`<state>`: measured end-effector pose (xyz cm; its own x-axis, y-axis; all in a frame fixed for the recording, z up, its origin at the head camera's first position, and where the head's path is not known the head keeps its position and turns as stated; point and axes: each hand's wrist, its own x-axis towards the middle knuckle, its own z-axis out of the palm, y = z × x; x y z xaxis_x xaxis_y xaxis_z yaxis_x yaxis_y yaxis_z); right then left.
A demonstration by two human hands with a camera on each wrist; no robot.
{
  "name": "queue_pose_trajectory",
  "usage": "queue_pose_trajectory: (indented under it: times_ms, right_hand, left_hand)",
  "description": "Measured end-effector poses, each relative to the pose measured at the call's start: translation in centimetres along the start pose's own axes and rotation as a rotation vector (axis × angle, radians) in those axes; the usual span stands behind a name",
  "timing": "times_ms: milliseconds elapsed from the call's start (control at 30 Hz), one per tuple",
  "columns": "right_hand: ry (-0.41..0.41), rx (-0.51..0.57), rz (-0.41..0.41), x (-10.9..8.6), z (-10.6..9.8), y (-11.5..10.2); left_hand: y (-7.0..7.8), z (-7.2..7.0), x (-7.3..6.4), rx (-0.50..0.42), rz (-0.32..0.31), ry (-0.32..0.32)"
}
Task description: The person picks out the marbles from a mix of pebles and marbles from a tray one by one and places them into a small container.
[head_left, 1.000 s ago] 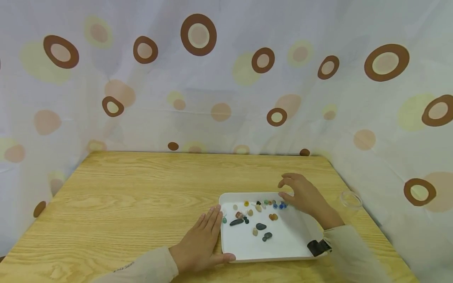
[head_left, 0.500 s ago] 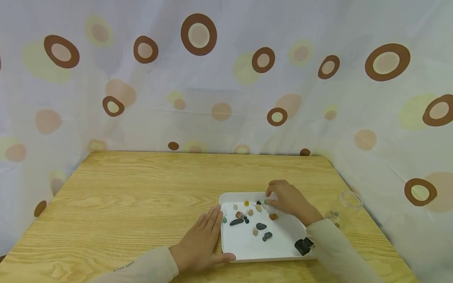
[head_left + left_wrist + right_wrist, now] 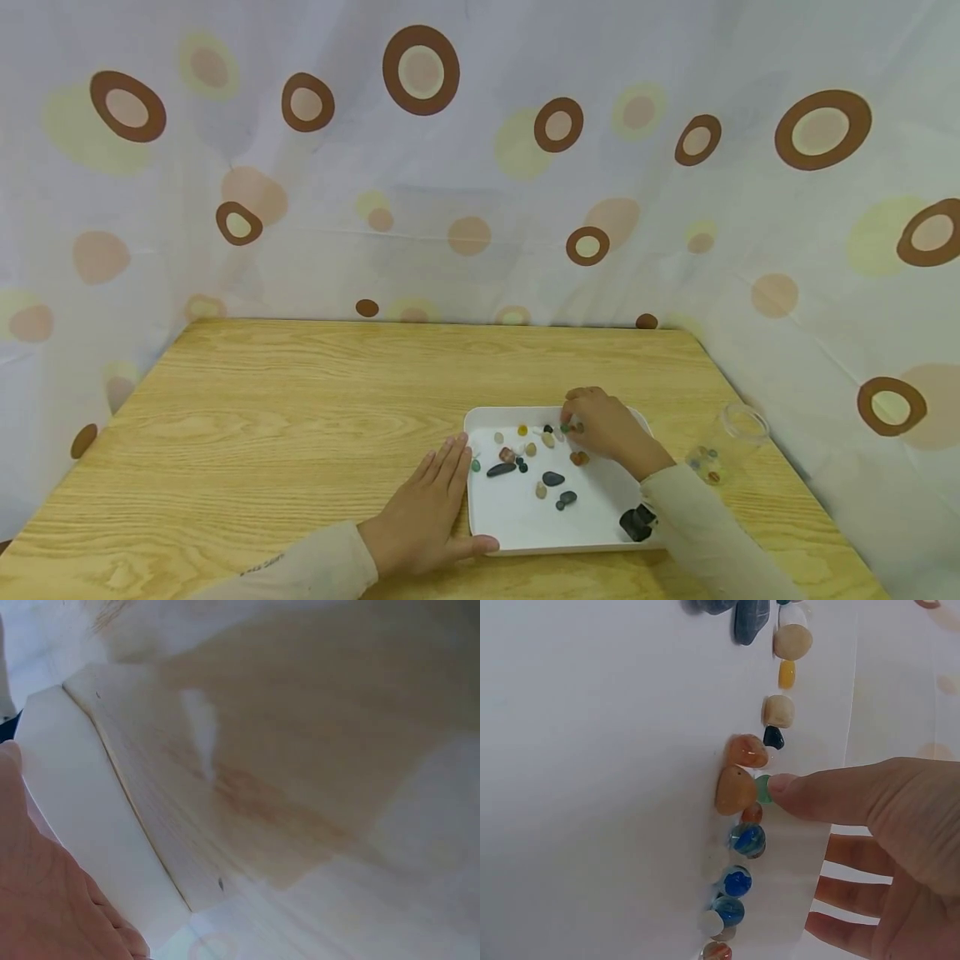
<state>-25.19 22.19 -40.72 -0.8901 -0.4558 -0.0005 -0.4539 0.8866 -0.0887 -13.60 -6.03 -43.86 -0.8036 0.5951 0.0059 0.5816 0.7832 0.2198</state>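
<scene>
A shallow white tray [image 3: 517,529] holds several small stones and marbles. My left hand [image 3: 423,521] lies flat along its left side with straight fingers, the thumb over the front corner. In the left wrist view, the palm rests against the tray's outer wall [image 3: 90,787]. My right hand [image 3: 603,425] bends down over the back of the tray and pinches a small green stone [image 3: 763,789]. Its thumb tip [image 3: 784,786] is on that stone; the index fingertip is hidden. Two orange-brown stones [image 3: 736,790] and blue marbles [image 3: 737,881] lie alongside.
To the right of the tray stands a clear jar [image 3: 726,450] with a few marbles at its bottom. Dark pebbles [image 3: 553,479] lie mid-tray. A patterned curtain [image 3: 465,183] rises behind the wooden table [image 3: 315,400].
My right hand has moved left along the tray's back edge, and its fingers have come down to the green stone. The jar's marbles have come into view. My left hand stays put.
</scene>
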Motion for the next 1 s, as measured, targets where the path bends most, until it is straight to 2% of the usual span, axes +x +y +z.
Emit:
queue_pose_trajectory:
  times_ms: [233, 667, 900, 1000]
  right_hand:
    - [0.031, -0.007, -0.008, 0.0, 0.4, 0.1]
    - [0.010, -0.020, 0.000, 0.3, 0.4, 0.0]
    - [-0.029, 0.030, -0.019, 0.3, -0.6, 0.2]
    - [-0.014, 0.035, -0.039, 0.4, -1.4, 0.4]
  left_hand:
    - [-0.1, 0.4, 0.1, 0.019, 0.002, 0.015]
    - [-0.1, 0.3, 0.1, 0.006, -0.001, 0.020]
    - [0.0, 0.1, 0.0, -0.014, 0.005, 0.021]
    - [0.0, -0.1, -0.1, -0.012, -0.001, 0.015]
